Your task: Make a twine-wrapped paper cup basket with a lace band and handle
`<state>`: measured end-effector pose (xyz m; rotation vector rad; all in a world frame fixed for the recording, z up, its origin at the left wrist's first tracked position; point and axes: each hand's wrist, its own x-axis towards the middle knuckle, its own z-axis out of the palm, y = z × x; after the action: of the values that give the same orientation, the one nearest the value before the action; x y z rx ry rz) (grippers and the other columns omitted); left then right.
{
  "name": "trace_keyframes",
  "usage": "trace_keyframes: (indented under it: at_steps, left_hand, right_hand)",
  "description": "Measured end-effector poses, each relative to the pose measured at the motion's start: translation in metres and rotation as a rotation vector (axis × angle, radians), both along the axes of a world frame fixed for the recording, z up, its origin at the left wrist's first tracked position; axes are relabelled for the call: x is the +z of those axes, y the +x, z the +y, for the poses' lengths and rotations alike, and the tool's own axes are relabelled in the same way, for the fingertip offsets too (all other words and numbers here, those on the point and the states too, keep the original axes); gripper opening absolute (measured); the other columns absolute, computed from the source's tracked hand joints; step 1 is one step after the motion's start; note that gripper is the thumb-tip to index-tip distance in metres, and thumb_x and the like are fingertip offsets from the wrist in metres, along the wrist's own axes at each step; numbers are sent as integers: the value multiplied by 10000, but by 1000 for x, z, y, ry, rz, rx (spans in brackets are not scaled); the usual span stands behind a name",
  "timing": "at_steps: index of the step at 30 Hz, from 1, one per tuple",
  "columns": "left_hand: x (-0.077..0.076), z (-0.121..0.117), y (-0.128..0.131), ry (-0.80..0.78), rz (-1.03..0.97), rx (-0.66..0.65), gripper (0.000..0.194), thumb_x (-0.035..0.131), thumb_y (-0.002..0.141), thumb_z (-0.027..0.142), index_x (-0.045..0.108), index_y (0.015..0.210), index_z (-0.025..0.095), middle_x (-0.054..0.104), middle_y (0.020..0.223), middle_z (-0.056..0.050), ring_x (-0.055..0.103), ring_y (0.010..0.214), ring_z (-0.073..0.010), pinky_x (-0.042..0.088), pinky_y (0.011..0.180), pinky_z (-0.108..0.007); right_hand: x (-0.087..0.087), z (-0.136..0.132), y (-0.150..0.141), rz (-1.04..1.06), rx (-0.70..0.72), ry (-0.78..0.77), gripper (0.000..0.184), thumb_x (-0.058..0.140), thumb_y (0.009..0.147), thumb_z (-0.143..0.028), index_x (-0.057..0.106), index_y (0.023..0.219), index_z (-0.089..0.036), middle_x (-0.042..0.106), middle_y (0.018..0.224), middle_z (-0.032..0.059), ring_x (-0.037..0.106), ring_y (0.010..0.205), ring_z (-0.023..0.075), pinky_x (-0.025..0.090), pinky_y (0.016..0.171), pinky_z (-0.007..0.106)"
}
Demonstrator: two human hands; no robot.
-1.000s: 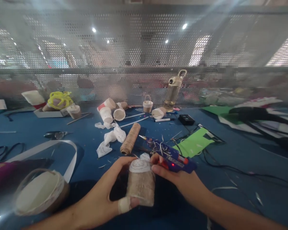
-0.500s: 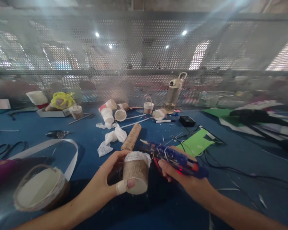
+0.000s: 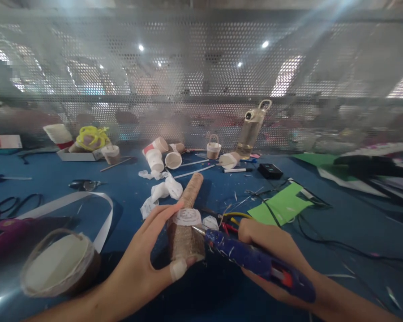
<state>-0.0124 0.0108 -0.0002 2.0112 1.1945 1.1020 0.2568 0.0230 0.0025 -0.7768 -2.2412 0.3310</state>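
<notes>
My left hand (image 3: 147, 250) grips a twine-wrapped cup (image 3: 186, 241) lying on its side, thumb on its base and fingers along its far side. White lace ribbon (image 3: 187, 217) circles the cup near its far end, and a loose lace tail (image 3: 210, 222) sticks out to the right. In my right hand (image 3: 272, 243) is a blue glue gun (image 3: 255, 259); its metal nozzle meets the cup's right side just below the lace, though I cannot tell whether they touch. A roll of twine (image 3: 192, 190) lies right behind the cup.
A lace-trimmed basket (image 3: 62, 264) stands at front left beside a white ribbon (image 3: 102, 219). Pliers (image 3: 235, 217) lie behind the glue gun. Farther back are paper cups (image 3: 154, 158), a small basket (image 3: 214, 148), a water bottle (image 3: 251, 129) and green paper (image 3: 282, 201).
My right hand has turned the glue gun and brought its nozzle down to the cup's side beside the lace. My left hand has tilted the cup, keeping hold of it.
</notes>
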Motion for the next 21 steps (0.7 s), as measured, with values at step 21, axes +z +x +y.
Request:
trace_keyframes:
  at_steps: [21]
  left_hand:
    - [-2,-1,3,-54,-19,-23,430,760,805,395,635,1212,332,595,1338,-25,498,1321,-305,434,1116,-428]
  right_hand:
    - [-33,12,9,-231,-147,237,127,474,734,-139,401,738,-242,519,662,-41,435,505,106,199,461,264]
